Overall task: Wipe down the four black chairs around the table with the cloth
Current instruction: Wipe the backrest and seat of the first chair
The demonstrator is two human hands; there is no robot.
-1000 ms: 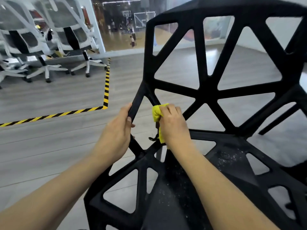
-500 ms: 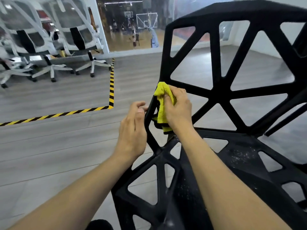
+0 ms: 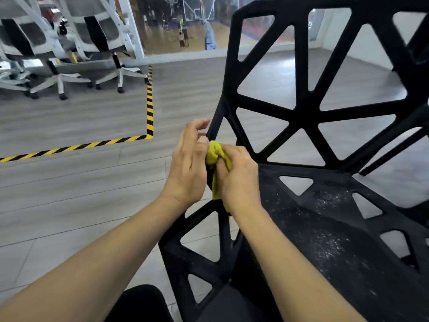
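Note:
A black chair (image 3: 301, 117) with a lattice of triangular openings fills the right side of the head view. Its seat carries pale dust specks. My right hand (image 3: 239, 177) grips a bunched yellow cloth (image 3: 216, 154) against the chair's left side strut, where the backrest meets the seat. My left hand (image 3: 189, 163) is on the outer side of that strut, thumb touching the cloth, fingers loosely curled and partly apart. The strut section between my hands is hidden. No other black chair or the table shows.
Grey plank floor (image 3: 92, 182) lies to the left, marked by yellow-black hazard tape (image 3: 149, 105). White office chairs (image 3: 58, 54) stand at the back left, in front of a glass wall. A dark shape (image 3: 139, 303), possibly my leg, is at the bottom edge.
My right hand slid the cloth up the strut, then back down toward the seat. My left hand let go of the strut and now rests beside the cloth. The camera view shifted.

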